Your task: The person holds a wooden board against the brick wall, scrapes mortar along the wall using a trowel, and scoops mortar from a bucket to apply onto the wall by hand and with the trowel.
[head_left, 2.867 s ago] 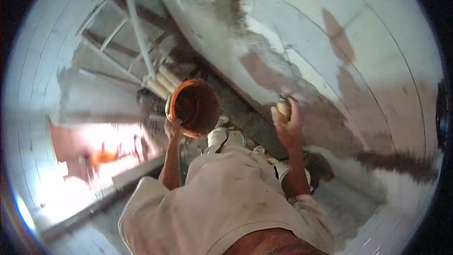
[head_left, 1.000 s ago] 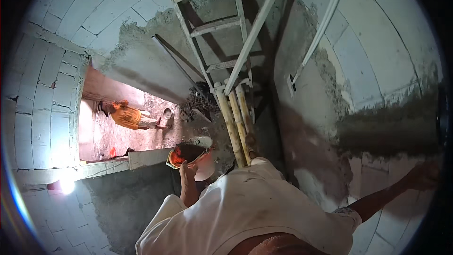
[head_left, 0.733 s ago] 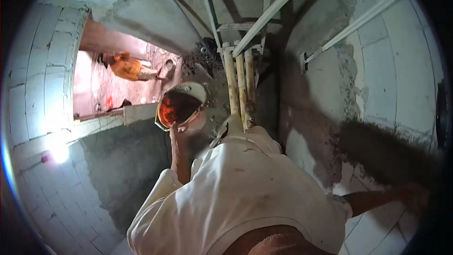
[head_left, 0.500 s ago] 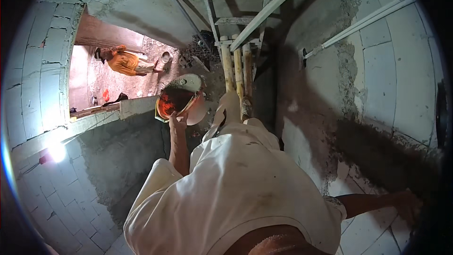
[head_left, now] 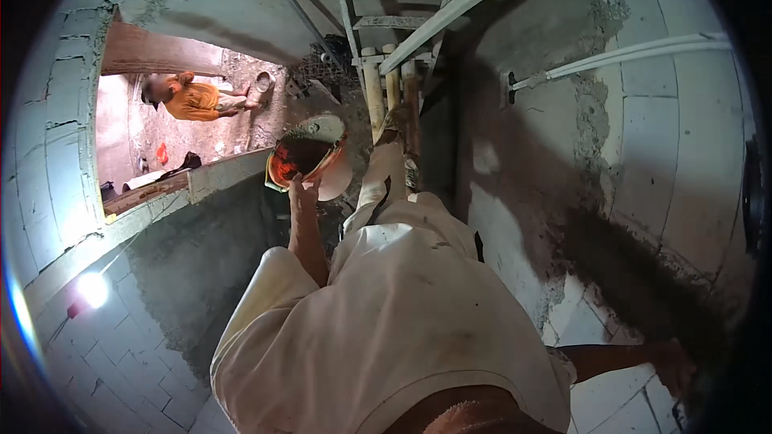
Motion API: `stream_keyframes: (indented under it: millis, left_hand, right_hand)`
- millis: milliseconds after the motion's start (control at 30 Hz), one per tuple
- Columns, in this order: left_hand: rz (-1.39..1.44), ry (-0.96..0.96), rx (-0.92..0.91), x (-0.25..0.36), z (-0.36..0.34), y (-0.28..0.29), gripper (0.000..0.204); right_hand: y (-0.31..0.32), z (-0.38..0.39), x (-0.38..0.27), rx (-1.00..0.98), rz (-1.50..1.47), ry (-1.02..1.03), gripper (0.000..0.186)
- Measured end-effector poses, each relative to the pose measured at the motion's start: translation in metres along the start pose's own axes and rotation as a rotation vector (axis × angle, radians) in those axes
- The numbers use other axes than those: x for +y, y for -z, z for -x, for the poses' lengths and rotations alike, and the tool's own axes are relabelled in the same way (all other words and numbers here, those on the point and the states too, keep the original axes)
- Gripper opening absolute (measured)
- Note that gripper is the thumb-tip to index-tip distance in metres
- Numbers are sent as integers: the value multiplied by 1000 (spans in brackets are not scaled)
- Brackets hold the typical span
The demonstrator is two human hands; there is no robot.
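Note:
My left hand (head_left: 304,189) is closed on the near rim of a bucket (head_left: 336,181). The bucket is pale outside, orange-red along the rim, and tilted so its inside shows. Dark grey, mortar-like material lies in it, with an orange glow on one side. Far to the right, my right hand (head_left: 674,363) is stretched out beside the block wall (head_left: 615,398). Its fingers lie in shadow, so whatever they hold cannot be made out. A dark, wet-looking band of mortar (head_left: 631,269) covers the wall above that hand.
My feet are on bamboo poles (head_left: 374,96) beside a ladder (head_left: 392,22). A long pale board (head_left: 466,8) slants across it. White pipes (head_left: 635,52) run along the right wall. Through the opening at left, a person in orange (head_left: 191,100) stands below. A bright lamp (head_left: 92,290) hangs at left.
My right hand has moved down and slightly inward along the wall. My left hand keeps its hold on the bucket. The whole view has shifted a little.

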State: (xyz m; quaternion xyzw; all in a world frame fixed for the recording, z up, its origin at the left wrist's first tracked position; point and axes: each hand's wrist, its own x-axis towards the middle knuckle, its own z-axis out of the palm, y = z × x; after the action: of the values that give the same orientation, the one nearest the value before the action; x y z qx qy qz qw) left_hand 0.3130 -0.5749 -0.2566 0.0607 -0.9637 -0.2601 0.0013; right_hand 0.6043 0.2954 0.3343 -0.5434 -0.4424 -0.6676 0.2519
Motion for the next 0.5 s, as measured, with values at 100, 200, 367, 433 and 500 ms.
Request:
stream_keyframes:
  millis: [100,200,367,433,500]
  left_hand:
    - [5,105,-36,17,-5,-3,43]
    - [-3,179,-100,30,-30,-10,45]
    - [607,519,161,-56,-19,-42,64]
    - [924,734,260,-77,0,-45,64]
    - [997,708,212,-85,-5,-41,64]
  right_hand:
    - [51,-1,-26,96,-83,73,43]
    - [112,-8,-61,231,-160,246,44]
    - [234,-24,-190,499,-299,612,46]
    - [310,-24,-249,-191,-1394,-130,56]
    - [328,-22,-281,-276,-1608,-119,59]
